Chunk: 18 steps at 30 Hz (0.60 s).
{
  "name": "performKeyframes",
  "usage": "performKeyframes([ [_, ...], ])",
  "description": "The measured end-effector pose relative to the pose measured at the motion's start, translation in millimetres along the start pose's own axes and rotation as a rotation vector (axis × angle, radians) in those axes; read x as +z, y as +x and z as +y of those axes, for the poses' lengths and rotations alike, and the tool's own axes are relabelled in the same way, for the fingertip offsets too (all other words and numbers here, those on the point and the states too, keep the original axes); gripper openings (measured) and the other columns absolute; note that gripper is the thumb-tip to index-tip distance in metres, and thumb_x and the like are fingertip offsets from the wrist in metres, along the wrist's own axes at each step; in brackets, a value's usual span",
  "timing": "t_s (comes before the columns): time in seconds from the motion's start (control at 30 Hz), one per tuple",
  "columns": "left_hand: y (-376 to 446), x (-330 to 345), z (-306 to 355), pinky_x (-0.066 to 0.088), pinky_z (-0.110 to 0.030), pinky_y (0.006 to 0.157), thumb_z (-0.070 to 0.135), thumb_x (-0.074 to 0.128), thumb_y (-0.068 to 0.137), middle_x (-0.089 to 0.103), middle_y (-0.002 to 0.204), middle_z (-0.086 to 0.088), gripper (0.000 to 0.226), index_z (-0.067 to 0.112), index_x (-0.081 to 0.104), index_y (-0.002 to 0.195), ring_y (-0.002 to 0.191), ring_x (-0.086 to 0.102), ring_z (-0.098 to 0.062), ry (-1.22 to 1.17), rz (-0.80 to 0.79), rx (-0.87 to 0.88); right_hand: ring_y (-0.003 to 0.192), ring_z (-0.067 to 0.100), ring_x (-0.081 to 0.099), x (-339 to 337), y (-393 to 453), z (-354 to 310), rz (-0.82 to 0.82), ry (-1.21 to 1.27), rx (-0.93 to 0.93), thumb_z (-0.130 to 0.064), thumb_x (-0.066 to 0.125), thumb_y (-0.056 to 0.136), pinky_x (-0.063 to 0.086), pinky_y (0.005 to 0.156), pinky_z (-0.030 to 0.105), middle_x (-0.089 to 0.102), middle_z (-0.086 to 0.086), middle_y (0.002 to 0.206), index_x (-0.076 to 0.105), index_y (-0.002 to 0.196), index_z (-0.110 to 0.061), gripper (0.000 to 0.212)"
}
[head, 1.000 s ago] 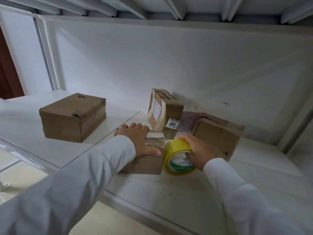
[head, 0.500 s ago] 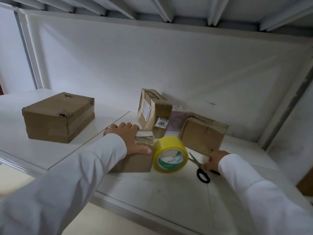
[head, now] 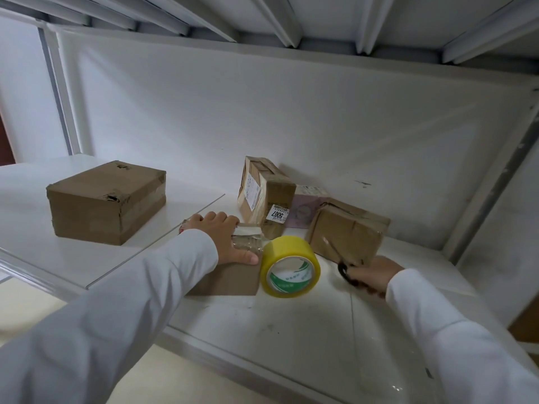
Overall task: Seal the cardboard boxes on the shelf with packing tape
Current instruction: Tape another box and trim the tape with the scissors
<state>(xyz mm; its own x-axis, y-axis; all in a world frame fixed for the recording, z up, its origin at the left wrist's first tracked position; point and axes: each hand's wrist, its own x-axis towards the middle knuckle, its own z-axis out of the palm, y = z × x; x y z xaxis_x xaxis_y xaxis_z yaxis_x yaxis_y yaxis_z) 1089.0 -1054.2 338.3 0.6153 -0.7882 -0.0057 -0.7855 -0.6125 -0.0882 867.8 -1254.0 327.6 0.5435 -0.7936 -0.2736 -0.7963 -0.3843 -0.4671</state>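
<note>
A small cardboard box [head: 233,279] lies near the shelf's front edge. My left hand [head: 226,239] presses flat on its top, fingers straight, over a strip of clear tape. A yellow roll of packing tape [head: 290,266] stands on edge against the box's right side, with no hand on it. To the right, my right hand [head: 372,275] grips the black handles of a pair of scissors [head: 342,265], blades lifted and pointing up-left in front of a taped brown box [head: 347,228].
A large brown box [head: 106,201] sits on the left shelf panel. An upright labelled box [head: 264,193] and a pale pink carton [head: 304,209] stand at the back wall. The white shelf [head: 291,330] has bare surface in front. A metal upright [head: 490,185] bounds the right side.
My right hand let go of the tape roll, moved right to the scissors lying on the shelf, took hold of them and lifted them. My left hand stayed pressed on the small box.
</note>
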Motion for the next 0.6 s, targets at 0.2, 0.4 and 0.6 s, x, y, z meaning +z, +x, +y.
performKeyframes([
  [0.2,-0.9,-1.0,3.8,0.029,-0.042,0.107,0.089,0.038,0.064,0.039,0.141,0.000,0.100,0.026,0.028,0.142,0.131,0.035,-0.024,0.003,0.004,-0.034,0.047,0.007,0.043,-12.9,-39.6,-41.9,-0.383,0.563,-0.271,-0.065,0.055,0.067,0.045,0.051,0.020,0.056,-0.001,0.070,0.056,0.084,-0.015,0.053],
  [0.4,0.1,1.7,5.4,0.029,-0.043,0.105,0.091,0.037,0.063,0.040,0.140,0.000,0.100,0.026,0.031,0.140,0.130,0.036,-0.024,-0.005,0.011,-0.064,0.057,0.009,0.060,11.8,-45.4,-46.4,-0.825,0.265,-0.239,-0.087,0.066,0.009,0.056,0.062,0.029,0.067,-0.004,0.068,0.056,0.089,-0.014,0.108],
  [0.6,1.9,2.1,4.9,0.029,-0.043,0.105,0.090,0.037,0.063,0.039,0.140,-0.001,0.100,0.026,0.031,0.139,0.130,0.036,-0.025,-0.002,0.019,-0.059,0.060,0.009,0.063,21.2,-46.6,-43.3,-0.917,0.266,-0.230,-0.089,0.064,0.010,0.056,0.068,0.030,0.070,-0.002,0.074,0.056,0.094,-0.012,0.114],
])
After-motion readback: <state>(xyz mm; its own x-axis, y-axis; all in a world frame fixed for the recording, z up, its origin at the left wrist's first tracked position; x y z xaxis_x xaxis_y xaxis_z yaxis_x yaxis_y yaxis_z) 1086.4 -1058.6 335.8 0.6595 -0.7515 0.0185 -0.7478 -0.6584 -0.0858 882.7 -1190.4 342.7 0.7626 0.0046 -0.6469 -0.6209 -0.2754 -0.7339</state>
